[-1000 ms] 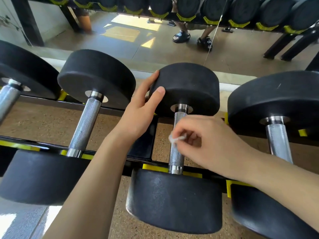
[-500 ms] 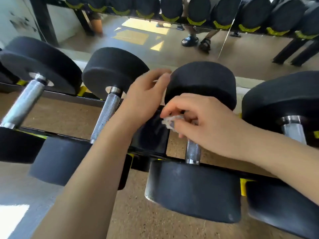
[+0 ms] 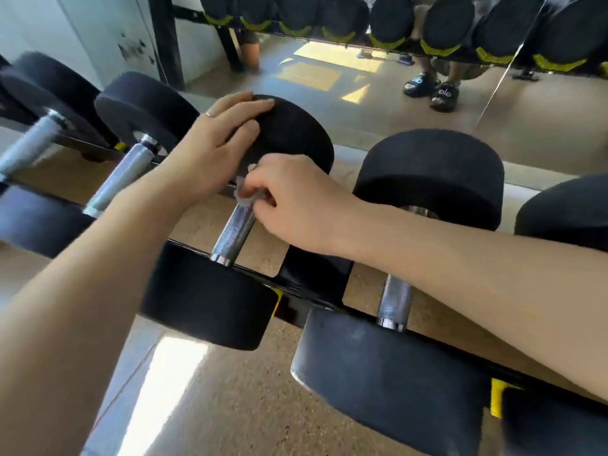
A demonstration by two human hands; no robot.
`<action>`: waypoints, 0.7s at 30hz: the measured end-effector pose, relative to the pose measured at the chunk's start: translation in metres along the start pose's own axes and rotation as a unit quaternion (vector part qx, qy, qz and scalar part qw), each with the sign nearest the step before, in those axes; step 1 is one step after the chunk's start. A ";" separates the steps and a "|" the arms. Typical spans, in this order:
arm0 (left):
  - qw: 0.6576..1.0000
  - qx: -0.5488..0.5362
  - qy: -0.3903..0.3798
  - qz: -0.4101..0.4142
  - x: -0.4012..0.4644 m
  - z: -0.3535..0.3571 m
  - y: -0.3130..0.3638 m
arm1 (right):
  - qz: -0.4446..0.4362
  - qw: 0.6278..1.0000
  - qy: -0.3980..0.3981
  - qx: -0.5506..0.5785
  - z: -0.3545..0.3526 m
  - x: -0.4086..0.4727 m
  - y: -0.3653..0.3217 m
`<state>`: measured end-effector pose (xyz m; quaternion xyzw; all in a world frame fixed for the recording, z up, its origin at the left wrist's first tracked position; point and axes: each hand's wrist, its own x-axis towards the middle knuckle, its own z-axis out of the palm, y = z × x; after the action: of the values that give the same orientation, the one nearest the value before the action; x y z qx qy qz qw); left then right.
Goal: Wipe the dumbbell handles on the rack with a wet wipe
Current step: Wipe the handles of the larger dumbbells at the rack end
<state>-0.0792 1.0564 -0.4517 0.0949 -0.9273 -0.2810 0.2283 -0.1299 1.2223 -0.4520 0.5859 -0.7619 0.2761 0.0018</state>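
Black dumbbells with knurled steel handles lie side by side on a black and yellow rack (image 3: 316, 278). My right hand (image 3: 296, 205) pinches a small crumpled wet wipe (image 3: 245, 197) against the far end of one dumbbell's handle (image 3: 232, 235), close to its far head (image 3: 296, 139). My left hand (image 3: 210, 149) rests on that far head, fingers laid over its top and thumb on its face. The near head (image 3: 204, 304) of this dumbbell sits below my left forearm.
A neighbouring handle (image 3: 393, 301) shows under my right forearm, another handle (image 3: 121, 179) lies to the left. A wall mirror (image 3: 378, 120) behind the rack reflects more dumbbells and a person's sandalled feet. Speckled floor (image 3: 214, 406) lies below.
My right hand slid the wipe up the handle from its middle to the far end. My left hand moved from the side of the far head onto its top. The view swung.
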 end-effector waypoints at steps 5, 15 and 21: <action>0.997 -0.042 0.037 -0.048 0.004 0.003 -0.007 | -0.022 0.998 0.056 -0.006 0.013 0.015 0.015; 0.990 -0.111 0.003 -0.090 0.019 -0.002 -0.014 | -0.086 0.981 0.025 -0.171 0.027 0.024 0.022; 0.973 -0.205 -0.015 -0.103 0.042 0.002 -0.033 | -0.054 0.973 -0.001 -0.223 0.036 0.027 0.019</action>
<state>-0.1153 1.0177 -0.4559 0.1366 -0.8385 -0.4886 0.1989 -0.1441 1.1867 -0.4816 0.6113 -0.7714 0.0984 0.1468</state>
